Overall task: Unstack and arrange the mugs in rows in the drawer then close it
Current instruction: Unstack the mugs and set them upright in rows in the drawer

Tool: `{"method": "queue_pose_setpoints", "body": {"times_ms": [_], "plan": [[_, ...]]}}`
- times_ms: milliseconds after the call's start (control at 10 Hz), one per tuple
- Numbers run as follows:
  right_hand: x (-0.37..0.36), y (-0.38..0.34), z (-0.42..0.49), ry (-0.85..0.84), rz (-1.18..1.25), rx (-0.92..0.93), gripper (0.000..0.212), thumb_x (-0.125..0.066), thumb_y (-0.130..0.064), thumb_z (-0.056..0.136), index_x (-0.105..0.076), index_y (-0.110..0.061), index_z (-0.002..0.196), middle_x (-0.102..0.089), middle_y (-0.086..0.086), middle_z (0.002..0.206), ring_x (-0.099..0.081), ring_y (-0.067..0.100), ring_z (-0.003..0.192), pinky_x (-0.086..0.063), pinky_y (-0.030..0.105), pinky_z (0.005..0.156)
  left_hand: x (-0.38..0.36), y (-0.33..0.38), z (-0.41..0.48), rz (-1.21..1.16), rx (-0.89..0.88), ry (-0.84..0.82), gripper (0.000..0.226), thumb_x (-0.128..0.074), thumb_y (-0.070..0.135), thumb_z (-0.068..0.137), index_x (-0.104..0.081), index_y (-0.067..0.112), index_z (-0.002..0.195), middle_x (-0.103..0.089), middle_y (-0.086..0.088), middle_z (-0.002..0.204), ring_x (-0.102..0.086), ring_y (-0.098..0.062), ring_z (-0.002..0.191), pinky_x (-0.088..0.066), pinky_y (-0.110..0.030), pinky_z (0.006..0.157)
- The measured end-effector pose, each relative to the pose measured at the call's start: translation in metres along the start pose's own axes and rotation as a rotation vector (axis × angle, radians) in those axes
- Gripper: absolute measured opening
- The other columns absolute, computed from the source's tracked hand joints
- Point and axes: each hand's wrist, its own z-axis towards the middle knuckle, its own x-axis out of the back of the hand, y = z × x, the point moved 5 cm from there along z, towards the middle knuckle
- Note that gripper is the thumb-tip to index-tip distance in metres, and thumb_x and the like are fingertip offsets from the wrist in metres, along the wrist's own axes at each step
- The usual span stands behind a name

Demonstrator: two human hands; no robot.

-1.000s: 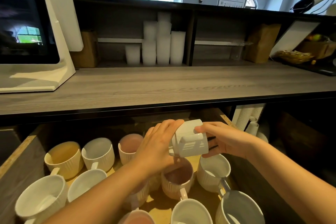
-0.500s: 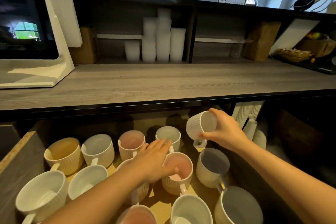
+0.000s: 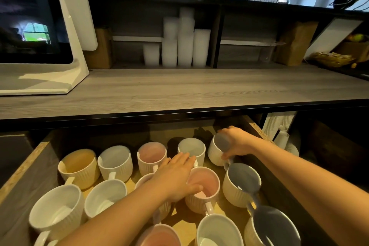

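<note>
An open wooden drawer (image 3: 22, 168) under the counter holds several ribbed mugs standing upright in rows. My right hand (image 3: 237, 143) grips a white mug with a grey inside (image 3: 216, 151), tilted, at the back right corner of the drawer. My left hand (image 3: 176, 175) lies with fingers spread over the rim of a pink mug (image 3: 205, 185) in the middle row, partly covering another mug under the palm. A yellow mug (image 3: 79, 166) and a white mug (image 3: 115, 162) stand at the back left.
The grey wood counter (image 3: 179, 90) overhangs the back of the drawer. A white screen stand (image 3: 46, 78) sits on it at the left. Stacked white cups (image 3: 179, 42) fill the shelf behind. Paper cup stacks (image 3: 279, 126) lie right of the drawer.
My right hand lowered the white mug from above the drawer down into the back right corner. My left hand let go of it and settled onto the pink mug.
</note>
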Motion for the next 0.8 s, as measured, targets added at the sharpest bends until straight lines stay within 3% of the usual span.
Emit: {"method": "queue_pose_setpoints", "body": {"times_ms": [300,800], "plan": [[-0.013,-0.005,0.015,-0.099,-0.116,-0.009,0.088,-0.079,-0.024,0.072,-0.031,-0.018,0.145,-0.044,0.009,0.14,-0.05,0.026,0.124,-0.053,0.03,0.093,0.001,0.0,0.0,-0.001,0.012,-0.006,0.079,-0.047,0.057,0.088,-0.006,0.029,0.149,-0.004,0.005,0.16,-0.003,-0.019,0.147,-0.007,-0.043,0.117],[-0.017,-0.003,0.021,-0.108,-0.145,-0.035,0.083,-0.079,-0.025,0.074,-0.035,-0.018,0.144,-0.048,0.008,0.139,-0.052,0.026,0.123,-0.053,0.031,0.092,0.002,0.003,-0.003,0.006,0.024,-0.009,0.079,-0.047,0.057,0.088,-0.006,0.03,0.149,-0.005,0.006,0.16,-0.005,-0.018,0.147,-0.01,-0.043,0.117]]}}
